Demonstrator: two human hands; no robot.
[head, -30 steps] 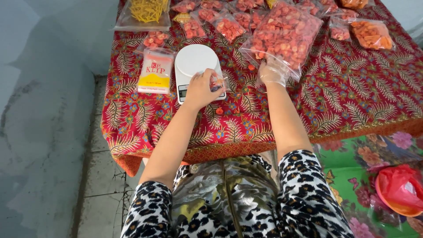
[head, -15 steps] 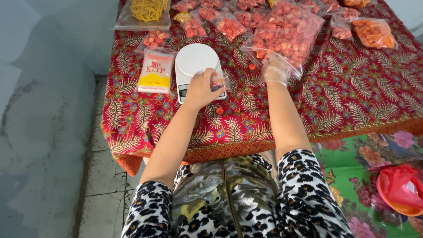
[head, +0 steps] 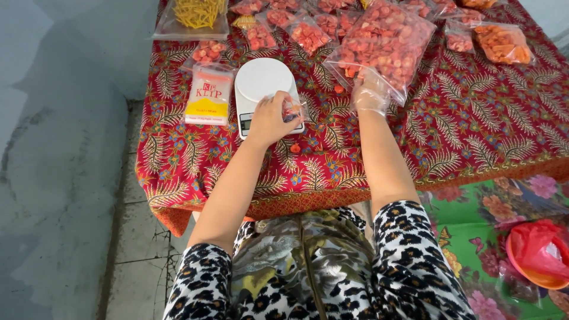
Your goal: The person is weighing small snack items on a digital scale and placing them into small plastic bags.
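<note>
My left hand (head: 271,118) is closed around a small clear plastic bag (head: 292,109) with a few red chips in it, held at the front edge of a white kitchen scale (head: 261,83). My right hand (head: 370,95), inside a thin clear plastic glove, reaches into the mouth of a large clear bag of red-orange chips (head: 385,41). One loose chip (head: 294,148) lies on the cloth just in front of the scale.
The low table has a red leaf-patterned cloth (head: 474,130). A pack of small plastic bags (head: 208,95) lies left of the scale. Several filled chip bags (head: 308,32) and a bag of yellow sticks (head: 195,15) sit behind. A red bag in an orange bowl (head: 542,255) is on the floor mat.
</note>
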